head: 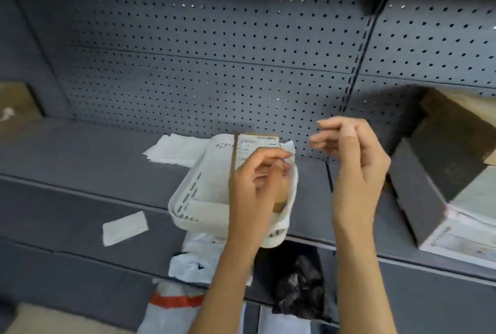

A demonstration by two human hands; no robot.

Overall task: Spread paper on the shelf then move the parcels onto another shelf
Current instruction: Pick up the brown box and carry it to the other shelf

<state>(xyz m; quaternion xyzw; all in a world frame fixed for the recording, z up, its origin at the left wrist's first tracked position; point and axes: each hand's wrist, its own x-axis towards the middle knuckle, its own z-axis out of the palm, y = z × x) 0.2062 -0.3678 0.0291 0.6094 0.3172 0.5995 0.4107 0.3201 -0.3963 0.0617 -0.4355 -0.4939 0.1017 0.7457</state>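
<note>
Bare forearms; perhaps a finger plaster [349,132].

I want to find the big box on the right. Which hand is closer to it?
The right hand. It hangs in the air just left of the big cardboard box, not touching. The left hand is farther left, holding a small labelled parcel.

Matt grey metal shelf [80,162], white slotted plastic basket [188,199], cardboard parcel [255,145].

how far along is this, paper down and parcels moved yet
Partly. Done: crumpled white paper lies at the back of the shelf, though it covers only a small patch. In hand: the left hand holds a small labelled parcel over a white basket; the right hand is raised, holding nothing. Left: bagged parcels lie lower down, and a box sits at the right.
</note>
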